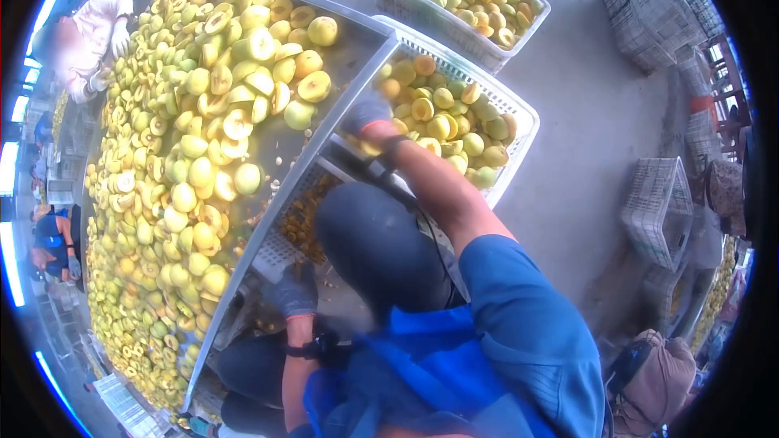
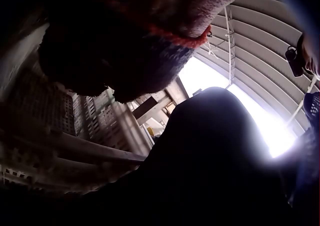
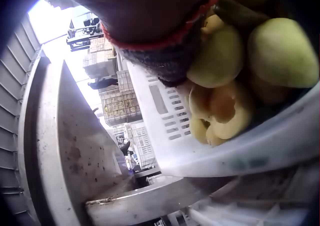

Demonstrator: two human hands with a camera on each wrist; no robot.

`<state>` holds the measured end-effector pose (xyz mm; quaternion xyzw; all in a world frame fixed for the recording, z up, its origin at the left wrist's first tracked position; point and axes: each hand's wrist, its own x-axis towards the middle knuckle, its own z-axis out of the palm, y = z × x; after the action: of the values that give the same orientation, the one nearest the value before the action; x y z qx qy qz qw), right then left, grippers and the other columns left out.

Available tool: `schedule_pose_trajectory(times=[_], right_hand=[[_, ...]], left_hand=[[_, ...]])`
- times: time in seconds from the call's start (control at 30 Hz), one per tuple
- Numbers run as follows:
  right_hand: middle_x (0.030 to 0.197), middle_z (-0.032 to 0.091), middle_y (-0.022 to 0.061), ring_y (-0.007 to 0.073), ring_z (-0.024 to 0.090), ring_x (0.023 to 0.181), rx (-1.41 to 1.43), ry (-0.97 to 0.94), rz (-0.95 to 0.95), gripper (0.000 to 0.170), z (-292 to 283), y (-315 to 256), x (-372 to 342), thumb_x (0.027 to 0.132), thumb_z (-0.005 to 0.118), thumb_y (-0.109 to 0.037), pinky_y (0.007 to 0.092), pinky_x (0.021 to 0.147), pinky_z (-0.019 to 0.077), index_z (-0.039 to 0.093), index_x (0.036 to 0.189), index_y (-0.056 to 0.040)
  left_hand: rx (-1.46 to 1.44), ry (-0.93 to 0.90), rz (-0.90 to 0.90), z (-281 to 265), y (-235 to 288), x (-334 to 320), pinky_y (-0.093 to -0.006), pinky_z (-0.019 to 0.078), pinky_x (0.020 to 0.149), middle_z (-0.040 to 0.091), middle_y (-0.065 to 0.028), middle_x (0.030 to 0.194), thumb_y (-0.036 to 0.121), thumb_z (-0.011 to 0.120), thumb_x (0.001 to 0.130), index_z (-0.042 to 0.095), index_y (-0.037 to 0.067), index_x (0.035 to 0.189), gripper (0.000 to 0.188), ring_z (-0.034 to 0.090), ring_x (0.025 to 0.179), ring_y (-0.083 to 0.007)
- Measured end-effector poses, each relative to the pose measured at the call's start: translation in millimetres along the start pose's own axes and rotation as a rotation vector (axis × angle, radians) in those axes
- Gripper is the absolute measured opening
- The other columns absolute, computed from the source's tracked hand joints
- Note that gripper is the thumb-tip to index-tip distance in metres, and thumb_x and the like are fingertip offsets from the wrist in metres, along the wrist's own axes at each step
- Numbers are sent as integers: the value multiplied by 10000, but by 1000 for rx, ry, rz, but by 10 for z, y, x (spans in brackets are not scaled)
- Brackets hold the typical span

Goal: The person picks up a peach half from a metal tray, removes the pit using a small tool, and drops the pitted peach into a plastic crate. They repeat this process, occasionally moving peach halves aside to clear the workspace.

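My right hand (image 1: 369, 113), in a grey-blue glove, is at the table-side end of a white crate (image 1: 523, 134) of yellow-green peaches (image 1: 442, 101), some cut in half. In the right wrist view its red-edged cuff lies over the crate wall (image 3: 165, 116), beside the fruit (image 3: 220, 58); its fingers are hidden, so I cannot tell what they hold. My left hand (image 1: 294, 290), gloved too, hangs low beside the metal table's edge (image 1: 258, 255), near a basket of brown pits (image 1: 304, 215). In the left wrist view this glove (image 2: 115, 61) is a dark shape above the knee.
Halved peaches (image 1: 187, 170) heap over the metal table. Another full crate (image 1: 507, 53) stands behind mine. Stacked crates (image 1: 649, 12) and a tilted crate (image 1: 657, 211) are at right. A gloved person (image 1: 97, 28) works across the table. My knee (image 1: 365, 231) sits between my hands.
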<state>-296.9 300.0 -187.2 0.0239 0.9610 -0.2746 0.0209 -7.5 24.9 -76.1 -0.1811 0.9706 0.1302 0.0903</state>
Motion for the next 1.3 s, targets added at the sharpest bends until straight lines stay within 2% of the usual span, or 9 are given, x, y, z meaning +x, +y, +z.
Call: schedule_pose_trajectory(times=[0.17,0.23,0.3,0.4,0.57,0.77,0.97,1.1,1.3], right_hand=[[1416,524,193,385,533,1251,207,-259,-12,532,-26,-253,-42,854,639,-345,479,1020,466,600,1348,-151],[1199,627,161,342,579,1138,-107,91,-272,383,-252,53,-207,855,635,-362,481,934,464,684,1204,-214],[1120,643,123,333,586,1068,-335,123,-119,279,-787,497,-329,867,643,-416,496,902,433,730,1045,-219],[1286,607,143,361,553,1203,-417,68,141,439,-1174,1448,-535,884,641,-485,565,1013,394,660,1240,-229],[1373,545,141,349,593,1134,-156,253,84,432,-1116,1845,-1295,878,654,-349,534,969,461,621,1284,-204],[1477,401,203,390,585,1118,-601,-42,223,350,-1221,1499,-2000,809,712,-275,499,842,528,723,1122,-118],[927,739,162,354,707,893,-512,-183,212,221,-1533,1775,-1746,858,619,-193,470,799,542,771,992,-105],[1026,715,143,342,687,964,-98,246,-198,233,-2222,340,-1577,878,687,-219,443,819,545,747,1085,-130],[1121,689,106,328,667,1005,228,-105,-816,329,-1826,-1834,-1353,835,731,-78,398,876,540,717,1158,-138]], left_hand=[[22,11,76,127,-213,119,-476,547,796,724,-244,918,515,637,920,731,71,1117,494,704,900,-420],[-5,-33,13,170,-266,200,-483,549,788,729,-230,921,533,622,922,734,95,1119,493,705,895,-420],[-13,-76,-49,154,-325,217,-483,549,795,731,-221,939,552,607,923,735,110,1120,500,704,908,-418],[-37,-80,-68,144,-307,234,-470,532,791,721,-226,935,514,609,933,725,75,1082,478,690,891,-409],[-43,-21,10,190,-194,221,-457,503,741,701,-250,863,400,647,952,708,-8,1014,417,686,805,-380],[-149,-75,-63,38,-70,94,-464,518,833,716,-243,987,445,668,923,728,56,1074,422,684,943,-398],[-99,54,82,-26,-147,-55,-465,522,747,718,-230,908,441,674,923,719,27,1023,428,682,836,-413],[-45,210,225,-197,-156,-156,-497,516,740,717,-186,832,438,708,885,740,76,1018,387,675,761,-411],[-317,241,317,-804,-32,-219,-484,520,700,700,-214,863,419,715,877,734,61,993,377,669,766,-400]])
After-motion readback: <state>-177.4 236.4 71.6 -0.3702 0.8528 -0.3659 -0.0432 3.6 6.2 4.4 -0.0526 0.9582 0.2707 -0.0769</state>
